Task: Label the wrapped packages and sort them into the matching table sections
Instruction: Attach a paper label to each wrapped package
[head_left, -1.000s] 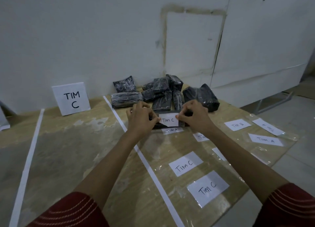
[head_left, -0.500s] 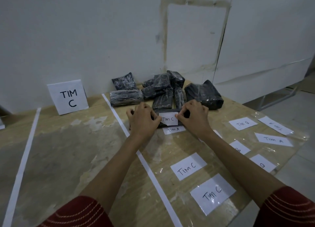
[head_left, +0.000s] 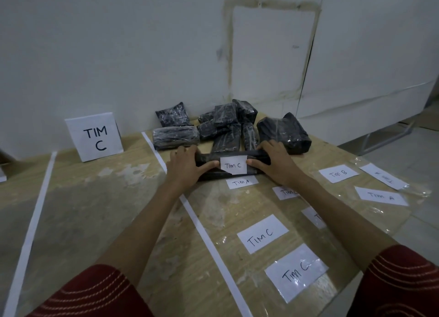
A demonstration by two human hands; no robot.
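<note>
Long black wrapped package (head_left: 207, 159) – lies crosswise toward the far edge of the table (head_left: 95, 209), just right of the white tape line (head_left: 202, 226) that divides the surface. Whether it rests on the table or is raised slightly cannot be told. A white label (head_left: 234, 165) reading "Tim C" sits on its near face.

Left hand (head_left: 186, 168) grips the package's left end and right hand (head_left: 274, 167) its right end: fingers curled over the top, thumbs pressed on the near face either side of the label.

Pile of black wrapped packages (head_left: 228, 126) – just behind, against the far edge. "TIM C" sign (head_left: 95, 137) stands upright at the far edge, left of the tape line. Loose paper slips (head_left: 262, 233) marked Tim A, B and C lie flat toward the right and near edges.
</note>
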